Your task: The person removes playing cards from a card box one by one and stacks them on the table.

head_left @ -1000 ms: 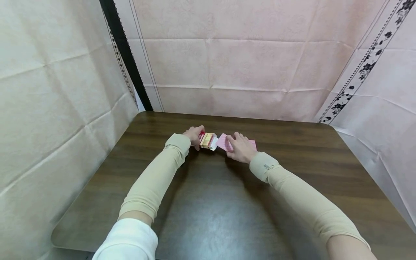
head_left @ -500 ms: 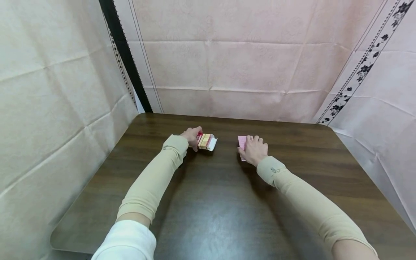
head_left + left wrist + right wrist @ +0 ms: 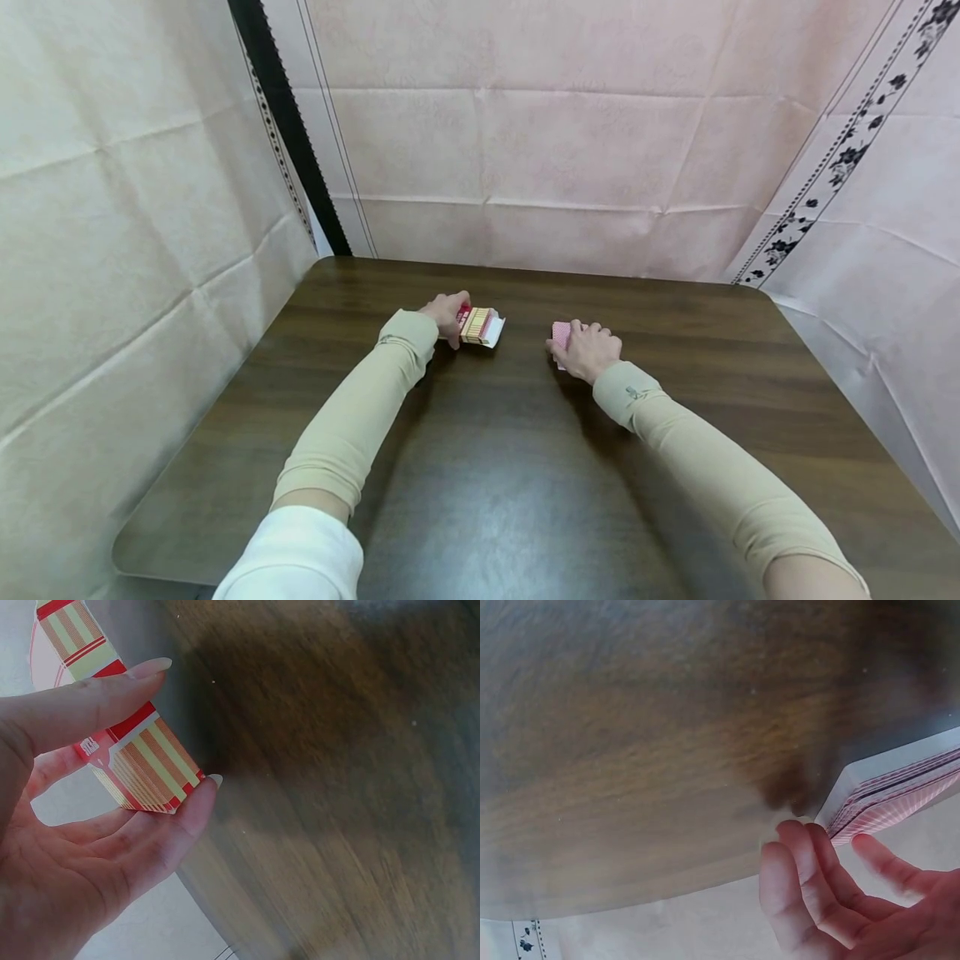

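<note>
My left hand grips a red, yellow and white playing card box near the far side of the table. The box's white flap stands open at its right end. In the left wrist view, thumb and fingers pinch the striped sides of the box. To the right, my right hand holds a deck of playing cards with pink patterned backs, partly hidden under the fingers. The stacked edges of the deck show in the right wrist view, its fingertips at one end.
The dark brown wooden table has rounded corners and reflects light in the middle. Pale cloth hangs behind it and at both sides. A black strip runs down the back left, and a floral border down the right.
The right hand has moved right, taking the deck away from the box's open end and turning it. Its last half second shows only a slight shift. The left hand stays nearly still with the box.
</note>
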Motion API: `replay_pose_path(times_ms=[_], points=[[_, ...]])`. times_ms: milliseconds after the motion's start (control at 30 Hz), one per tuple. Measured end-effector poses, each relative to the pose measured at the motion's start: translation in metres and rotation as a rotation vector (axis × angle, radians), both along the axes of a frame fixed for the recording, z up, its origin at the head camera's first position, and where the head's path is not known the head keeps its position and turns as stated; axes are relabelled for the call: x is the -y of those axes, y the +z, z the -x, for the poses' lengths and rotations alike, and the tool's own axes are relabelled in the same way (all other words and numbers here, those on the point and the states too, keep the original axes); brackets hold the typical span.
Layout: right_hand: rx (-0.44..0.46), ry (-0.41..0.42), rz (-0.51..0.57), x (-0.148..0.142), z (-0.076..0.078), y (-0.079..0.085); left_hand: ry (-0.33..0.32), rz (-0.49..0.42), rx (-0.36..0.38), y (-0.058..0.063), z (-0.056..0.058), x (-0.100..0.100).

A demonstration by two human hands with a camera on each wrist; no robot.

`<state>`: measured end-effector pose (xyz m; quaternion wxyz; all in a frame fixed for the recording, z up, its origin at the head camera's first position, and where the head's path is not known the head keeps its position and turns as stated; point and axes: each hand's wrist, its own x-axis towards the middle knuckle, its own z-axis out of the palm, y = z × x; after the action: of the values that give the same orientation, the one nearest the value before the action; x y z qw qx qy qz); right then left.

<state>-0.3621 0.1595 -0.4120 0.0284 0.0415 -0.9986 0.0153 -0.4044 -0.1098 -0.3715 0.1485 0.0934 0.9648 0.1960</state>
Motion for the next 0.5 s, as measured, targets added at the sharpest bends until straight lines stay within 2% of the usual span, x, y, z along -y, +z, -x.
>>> replay_pose_path(times_ms=[233, 367, 433, 500], points=[[0.007, 0.008, -0.005, 0.0012, 0.002, 0.0027, -0.008, 0.017, -0.022, -0.001, 0.0027, -0.0006], [-0.01, 0.01, -0.007, 0.0035, 0.0011, 0.0048, -0.001, 0.006, -0.007, -0.0003, 0.0016, -0.0012], [-0.061, 0.049, -0.003, 0.0054, 0.0004, 0.006, -0.001, -0.001, 0.003, 0.0006, 0.0003, -0.0017], [-0.126, 0.145, 0.012, 0.0083, 0.0, 0.0075, -0.002, -0.007, 0.007, 0.0011, -0.0007, -0.0023]])
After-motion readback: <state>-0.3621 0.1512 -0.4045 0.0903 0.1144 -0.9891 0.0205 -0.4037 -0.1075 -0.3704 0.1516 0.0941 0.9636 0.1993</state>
